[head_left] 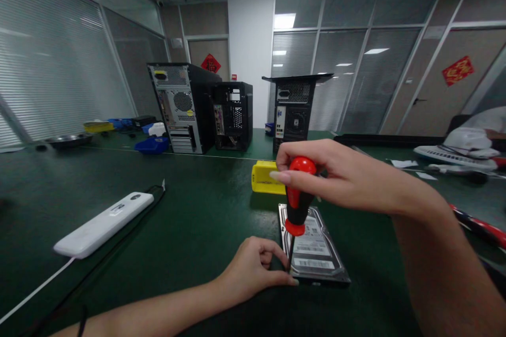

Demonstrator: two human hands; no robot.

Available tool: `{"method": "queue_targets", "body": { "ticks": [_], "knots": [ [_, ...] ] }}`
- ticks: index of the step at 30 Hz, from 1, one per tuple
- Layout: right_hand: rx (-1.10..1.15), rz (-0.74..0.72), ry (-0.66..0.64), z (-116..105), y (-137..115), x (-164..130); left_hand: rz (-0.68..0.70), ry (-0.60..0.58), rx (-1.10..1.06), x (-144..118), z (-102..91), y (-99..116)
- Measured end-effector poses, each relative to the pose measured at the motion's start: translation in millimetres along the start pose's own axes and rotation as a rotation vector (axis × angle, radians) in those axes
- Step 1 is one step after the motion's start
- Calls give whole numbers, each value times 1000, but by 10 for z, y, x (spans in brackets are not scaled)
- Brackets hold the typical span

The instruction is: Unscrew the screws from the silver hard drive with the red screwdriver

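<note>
Right hand [336,171] grips the screwdriver [297,205] upright, tip at the near-left corner of the hard drive [314,250] lying flat on the worktop [190,221]. Left hand [253,268] pinches by the tip, steadying. Risk: tip slips off, gouging the label or jabbing fingers.

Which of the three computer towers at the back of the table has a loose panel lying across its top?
The right-hand tower, standing apart behind the yellow box. A flat dark panel overhangs its top; the two towers on the left carry nothing.
</note>
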State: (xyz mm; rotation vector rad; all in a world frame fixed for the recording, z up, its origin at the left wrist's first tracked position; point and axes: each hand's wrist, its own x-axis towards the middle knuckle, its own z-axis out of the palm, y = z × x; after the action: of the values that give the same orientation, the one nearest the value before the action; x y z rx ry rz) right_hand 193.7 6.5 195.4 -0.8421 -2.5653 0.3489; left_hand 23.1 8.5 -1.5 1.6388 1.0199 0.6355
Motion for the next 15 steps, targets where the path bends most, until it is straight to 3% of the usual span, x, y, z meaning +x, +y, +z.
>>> {"method": "queue_targets", "body": {
  "ticks": [4, 9, 15],
  "knots": [
    [90, 15, -61, -46, 4, -64, 11, -8, -5, -2, -2, -12],
    [142, -66, -115, -79, 48, -68, 11, 4, 31, -11, -3, -9],
    [153, -114, -80, -60, 56, -23, 20, -19, 2, -1, -3, -27]
  ]
}}
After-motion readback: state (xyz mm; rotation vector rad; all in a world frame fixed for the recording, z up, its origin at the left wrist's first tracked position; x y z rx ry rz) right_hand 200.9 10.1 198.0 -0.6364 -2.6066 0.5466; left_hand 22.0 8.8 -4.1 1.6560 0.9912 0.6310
